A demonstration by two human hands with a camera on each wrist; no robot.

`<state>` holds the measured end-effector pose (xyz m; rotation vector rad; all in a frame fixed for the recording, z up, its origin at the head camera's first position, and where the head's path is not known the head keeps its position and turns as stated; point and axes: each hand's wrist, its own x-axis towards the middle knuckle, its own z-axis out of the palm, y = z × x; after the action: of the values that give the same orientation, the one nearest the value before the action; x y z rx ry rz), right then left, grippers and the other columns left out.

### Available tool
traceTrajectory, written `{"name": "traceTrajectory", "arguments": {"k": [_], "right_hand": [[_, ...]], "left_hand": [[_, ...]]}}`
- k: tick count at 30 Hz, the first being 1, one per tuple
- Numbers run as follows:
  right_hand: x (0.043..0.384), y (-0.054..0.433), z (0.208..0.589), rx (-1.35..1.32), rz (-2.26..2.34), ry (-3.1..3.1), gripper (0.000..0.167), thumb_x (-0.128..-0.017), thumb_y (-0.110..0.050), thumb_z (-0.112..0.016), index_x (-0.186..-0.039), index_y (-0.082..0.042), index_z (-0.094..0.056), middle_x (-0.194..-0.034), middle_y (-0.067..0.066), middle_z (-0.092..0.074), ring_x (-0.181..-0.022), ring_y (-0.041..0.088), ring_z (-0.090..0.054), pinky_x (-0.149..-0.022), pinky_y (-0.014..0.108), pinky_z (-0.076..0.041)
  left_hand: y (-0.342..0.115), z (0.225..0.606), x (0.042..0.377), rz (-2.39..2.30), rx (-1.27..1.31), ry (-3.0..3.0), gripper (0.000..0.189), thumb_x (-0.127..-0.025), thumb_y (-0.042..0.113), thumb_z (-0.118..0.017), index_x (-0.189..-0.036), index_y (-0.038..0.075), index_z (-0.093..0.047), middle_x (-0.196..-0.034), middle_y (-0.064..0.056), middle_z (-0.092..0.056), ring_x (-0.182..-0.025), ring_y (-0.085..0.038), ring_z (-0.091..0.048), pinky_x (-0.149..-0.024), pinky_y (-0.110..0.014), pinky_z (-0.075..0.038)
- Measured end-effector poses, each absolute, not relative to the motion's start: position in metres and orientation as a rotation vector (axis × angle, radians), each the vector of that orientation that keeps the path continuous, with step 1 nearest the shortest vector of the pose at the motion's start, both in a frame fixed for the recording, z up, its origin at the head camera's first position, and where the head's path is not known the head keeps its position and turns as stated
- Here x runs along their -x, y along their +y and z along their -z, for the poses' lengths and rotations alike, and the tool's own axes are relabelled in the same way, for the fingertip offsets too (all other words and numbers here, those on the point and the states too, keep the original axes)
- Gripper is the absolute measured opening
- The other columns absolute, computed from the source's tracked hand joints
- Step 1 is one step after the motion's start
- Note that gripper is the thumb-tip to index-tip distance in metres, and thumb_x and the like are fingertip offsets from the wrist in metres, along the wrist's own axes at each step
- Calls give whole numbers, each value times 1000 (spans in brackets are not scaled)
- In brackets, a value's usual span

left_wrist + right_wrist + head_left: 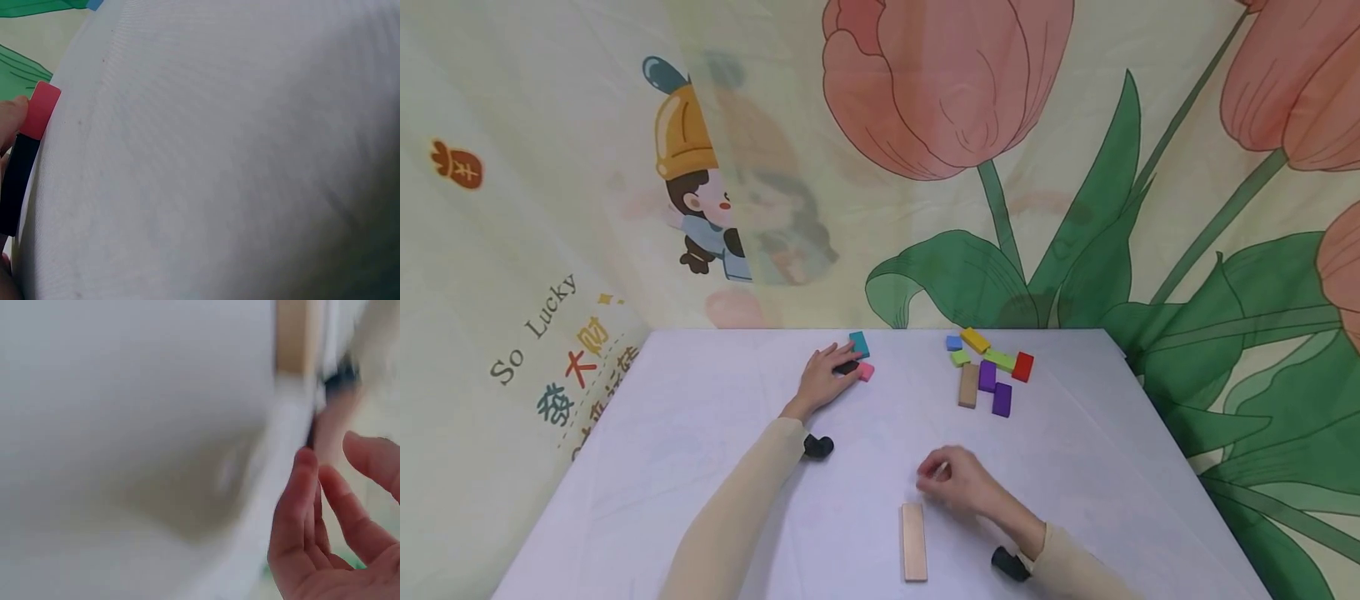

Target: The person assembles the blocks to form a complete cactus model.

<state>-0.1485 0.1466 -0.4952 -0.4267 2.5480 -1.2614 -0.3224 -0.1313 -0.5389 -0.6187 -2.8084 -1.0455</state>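
My left hand (pixel 823 379) rests at the left group of blocks, its fingers spread. Beside the fingertips is a teal block (pixel 860 345); a black block (pixel 847 367) shows between fingers and thumb, with a pink block (pixel 867 372) by the thumb. In the left wrist view, the thumb touches the pink block (pixel 41 109), which meets the end of the black block (pixel 19 184). My right hand (pixel 958 482) hovers with loosely bent fingers and nothing between them, near the far end of a long plain wooden block (pixel 913 542). The right wrist view is blurred.
Right of centre at the back lie a blue block (pixel 953 342), a yellow block (pixel 975 340), green blocks (pixel 1000 360), a red block (pixel 1022 367), purple blocks (pixel 1002 399) and a wooden block (pixel 968 386). Printed curtains stand behind the white table (pixel 700 400).
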Motion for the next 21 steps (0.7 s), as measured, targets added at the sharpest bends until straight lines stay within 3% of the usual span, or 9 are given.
{"name": "traceTrajectory", "arguments": {"k": [4, 9, 12, 15, 21], "right_hand": [[202, 180, 482, 326, 1252, 2783, 20, -86, -9, -75, -104, 0, -71, -94, 8, -63, -81, 19, -57, -65, 25, -51], [258, 219, 476, 294, 1025, 2891, 42, -86, -9, -76, -122, 9, -63, -96, 21, -56, -88, 30, -50, -67, 34, -50], [274, 228, 479, 243, 897, 2830, 59, -85, -16, -78, -132, 11, -54, -110, 28, -53, -99, 35, -50, -82, 45, -53], [281, 229, 485, 186, 828, 2780, 67, -84, -21, -80, -136, 9, -51, -122, 29, -50, -113, 39, -47, -95, 52, -48], [288, 229, 486, 163, 779, 2725, 77, -82, -25, -80, -140, 11, -44, -128, 33, -45, -116, 41, -48, -98, 54, -46]], "left_hand": [[-132, 542, 323, 1051, 629, -2800, 46, -93, 31, -66, -136, 15, -62, -152, -5, -45, -144, -36, -30, -117, -60, -9], [-134, 545, 321, 1047, 625, -2833, 46, -94, 33, -65, -136, 16, -61, -153, -4, -43, -145, -35, -29, -117, -60, -8], [-134, 545, 322, 1054, 621, -2831, 46, -94, 33, -65, -136, 16, -62, -152, -4, -44, -145, -35, -28, -117, -60, -8], [-133, 544, 323, 1057, 630, -2819, 45, -94, 34, -65, -135, 16, -62, -152, -5, -44, -145, -36, -28, -117, -60, -8], [-133, 542, 325, 1048, 639, -2814, 46, -93, 34, -66, -135, 16, -62, -152, -5, -44, -145, -37, -29, -117, -61, -9]]}}
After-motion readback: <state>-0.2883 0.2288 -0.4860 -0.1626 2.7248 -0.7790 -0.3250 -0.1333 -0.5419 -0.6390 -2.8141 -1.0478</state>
